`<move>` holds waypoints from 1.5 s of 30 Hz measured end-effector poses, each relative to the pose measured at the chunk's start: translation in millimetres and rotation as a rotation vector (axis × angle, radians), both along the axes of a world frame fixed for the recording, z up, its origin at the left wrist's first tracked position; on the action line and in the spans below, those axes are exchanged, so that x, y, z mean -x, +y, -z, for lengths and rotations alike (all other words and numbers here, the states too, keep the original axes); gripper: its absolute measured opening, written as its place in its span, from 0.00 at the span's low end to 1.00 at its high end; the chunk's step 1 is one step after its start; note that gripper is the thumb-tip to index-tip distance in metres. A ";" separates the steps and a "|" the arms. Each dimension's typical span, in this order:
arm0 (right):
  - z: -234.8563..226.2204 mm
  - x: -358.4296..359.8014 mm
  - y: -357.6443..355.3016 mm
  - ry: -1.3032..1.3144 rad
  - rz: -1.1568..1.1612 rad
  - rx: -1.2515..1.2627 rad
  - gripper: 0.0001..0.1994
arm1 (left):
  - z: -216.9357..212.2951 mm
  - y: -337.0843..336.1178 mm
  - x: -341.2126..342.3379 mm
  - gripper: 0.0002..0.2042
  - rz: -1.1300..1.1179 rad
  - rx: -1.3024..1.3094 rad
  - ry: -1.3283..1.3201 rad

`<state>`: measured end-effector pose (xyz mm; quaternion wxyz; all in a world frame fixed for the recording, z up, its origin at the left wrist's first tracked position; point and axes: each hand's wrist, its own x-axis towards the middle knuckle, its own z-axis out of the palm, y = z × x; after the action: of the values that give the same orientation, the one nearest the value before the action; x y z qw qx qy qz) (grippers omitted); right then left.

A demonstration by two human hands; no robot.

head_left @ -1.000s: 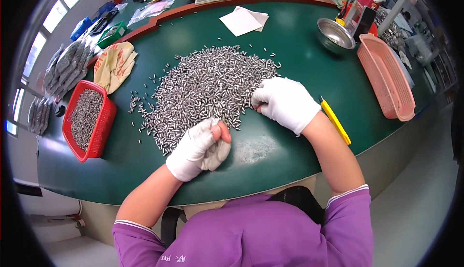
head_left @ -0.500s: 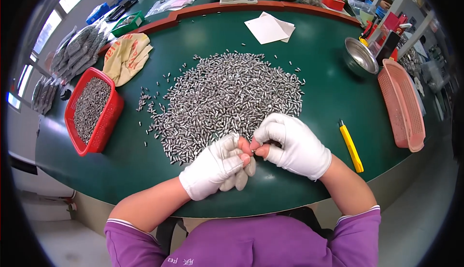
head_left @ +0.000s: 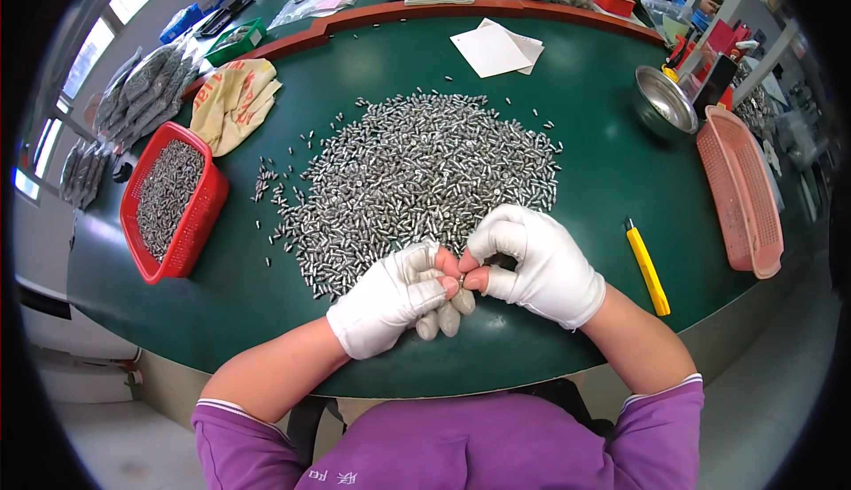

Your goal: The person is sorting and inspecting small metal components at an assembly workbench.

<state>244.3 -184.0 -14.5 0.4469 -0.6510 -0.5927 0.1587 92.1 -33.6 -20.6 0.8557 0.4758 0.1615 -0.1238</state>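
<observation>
At the near edge of a large pile of small silvery metal parts (head_left: 425, 167), both my hands meet with bare fingertips showing from white gloves. My left hand (head_left: 390, 299) is closed, its thumb and forefinger pinching a small metal part (head_left: 462, 279); its other gloved fingers curl below. From the right, my right hand (head_left: 541, 268) has thumb and forefinger pressed to the same part. Most of that part is hidden by the fingertips, so its exact kind does not show.
A red basket (head_left: 216, 202) of similar parts stands left, by a crumpled cream cloth bag (head_left: 232, 105). To the right lie a yellow-handled cutter (head_left: 648, 268), a metal bowl (head_left: 663, 105) and a pink basket (head_left: 740, 193). White papers (head_left: 492, 49) lie beyond the pile.
My hands stay together at nearly the same spot. The curled lower fingers of my left hand have shifted slightly up and to the right, and the small part shows a little more.
</observation>
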 end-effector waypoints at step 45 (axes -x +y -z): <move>1.6 4.5 4.7 -0.228 0.034 -0.089 0.09 | 12.0 -5.7 -1.8 0.19 -0.062 0.265 -0.177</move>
<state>239.7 -179.3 -16.1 0.4077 -0.6544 -0.6349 0.0499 93.9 -39.4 -32.7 0.9252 0.3627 0.0823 -0.0751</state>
